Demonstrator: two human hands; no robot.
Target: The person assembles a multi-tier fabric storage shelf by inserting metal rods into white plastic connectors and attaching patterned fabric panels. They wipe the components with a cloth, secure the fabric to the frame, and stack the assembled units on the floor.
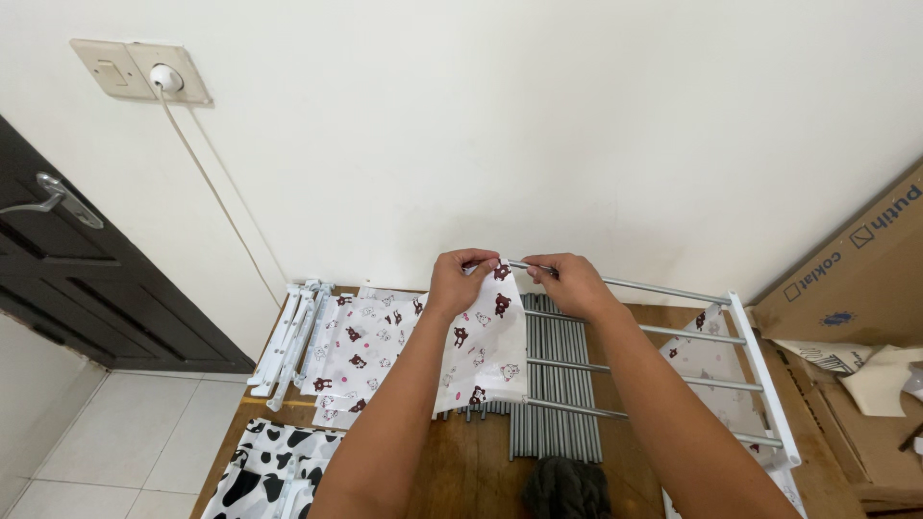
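My left hand (458,282) pinches the top edge of a white fabric panel (486,351) printed with small brown bears. The panel hangs down from a thin grey metal rod (663,288). My right hand (571,282) grips the same rod and the fabric's corner, close beside my left hand. The rod is the top rung of a white-framed rack (764,375) with several grey rungs, standing on a wooden table (471,466).
More bear-print fabric (361,351) and white plastic frame pieces (288,336) lie at the left. A bundle of grey rods (558,384) lies in the middle, cow-print fabric (269,471) at the lower left, a cardboard box (856,279) at the right, a dark door (87,279) at the left.
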